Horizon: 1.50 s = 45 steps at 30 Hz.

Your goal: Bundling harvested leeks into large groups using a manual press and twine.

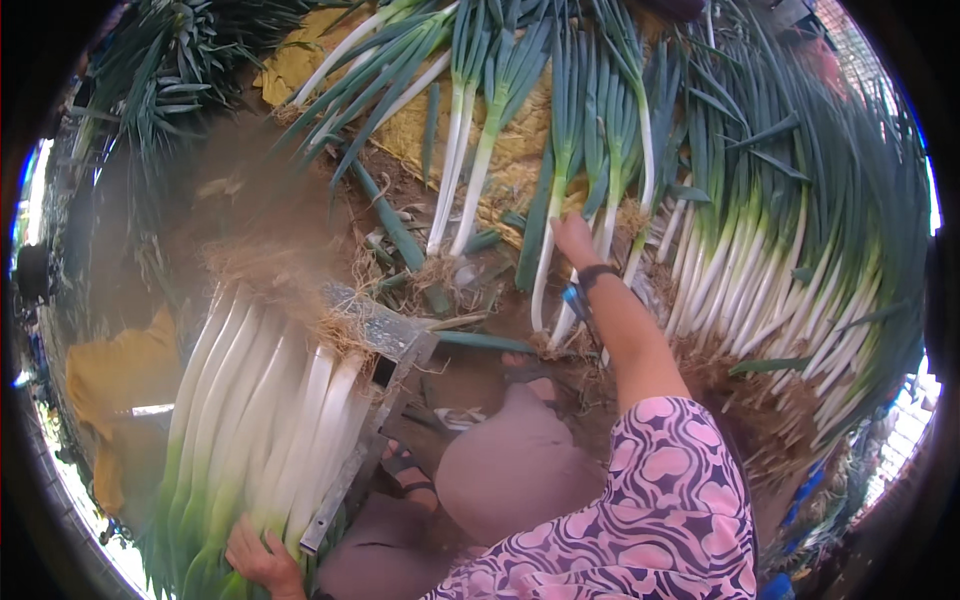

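Observation:
My left hand (262, 556) rests on the green part of a bunch of long white scallions (240, 397), fingers slightly spread. That bunch lies along a metal frame (390, 337), with its brown roots at the frame's upper end. My right arm reaches forward, and my right hand (574, 234) is at the pale stem of a scallion (555, 199) among loose ones on the ground. Its fingers are curled, seemingly around that stem. A blue-handled tool or object (576, 301), partly hidden, shows beside my right wrist, which wears a dark band.
A dense row of scallions (739, 262) lies at the right, roots toward me. More leafy scallions (169, 82) are piled at the upper left. Yellow sheeting (502, 172) lies under the loose ones, and a yellow cloth (124, 382) is at the left. Cut leaves litter the soil near my feet.

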Tool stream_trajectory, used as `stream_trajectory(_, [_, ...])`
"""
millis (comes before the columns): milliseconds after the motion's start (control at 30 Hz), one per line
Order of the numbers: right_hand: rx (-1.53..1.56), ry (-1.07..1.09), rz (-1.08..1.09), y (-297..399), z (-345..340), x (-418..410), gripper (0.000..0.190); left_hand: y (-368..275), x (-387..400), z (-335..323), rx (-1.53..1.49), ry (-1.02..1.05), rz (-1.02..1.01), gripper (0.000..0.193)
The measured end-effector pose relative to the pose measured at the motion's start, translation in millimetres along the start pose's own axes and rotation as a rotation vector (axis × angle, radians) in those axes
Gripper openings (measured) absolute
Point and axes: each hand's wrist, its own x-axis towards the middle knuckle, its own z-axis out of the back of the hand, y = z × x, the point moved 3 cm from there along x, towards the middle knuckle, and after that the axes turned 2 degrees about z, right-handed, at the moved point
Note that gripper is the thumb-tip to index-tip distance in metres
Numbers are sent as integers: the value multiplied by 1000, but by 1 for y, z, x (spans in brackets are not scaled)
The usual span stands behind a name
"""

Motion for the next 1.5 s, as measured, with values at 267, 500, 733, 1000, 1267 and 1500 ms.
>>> stream_trajectory(267, [932, 135, -259, 23, -5, 9, 36, 20, -10, -24, 81, -131, -82, 47])
stream_trajectory(500, [1561, 223, -402, 114, 105, -62, 20, 8, -8, -32, 145, -169, -65, 46])
stream_trajectory(733, [1542, 480, 94, 209, 235, -205, 19, -19, -9, 21, -29, -256, -47, 32])
stream_trajectory(1000, [1314, 781, 735, 362, 334, -346, 42, -21, -16, 55, -95, -272, -37, 38])
stream_trajectory(1267, [909, 807, 1365, 570, 352, -461, 47, -4, -26, 49, -156, -482, -54, 31])
stream_trajectory(1500, [837, 942, 1679, 659, 291, -578, 34, 4, -50, 69, -152, -500, -23, 30])
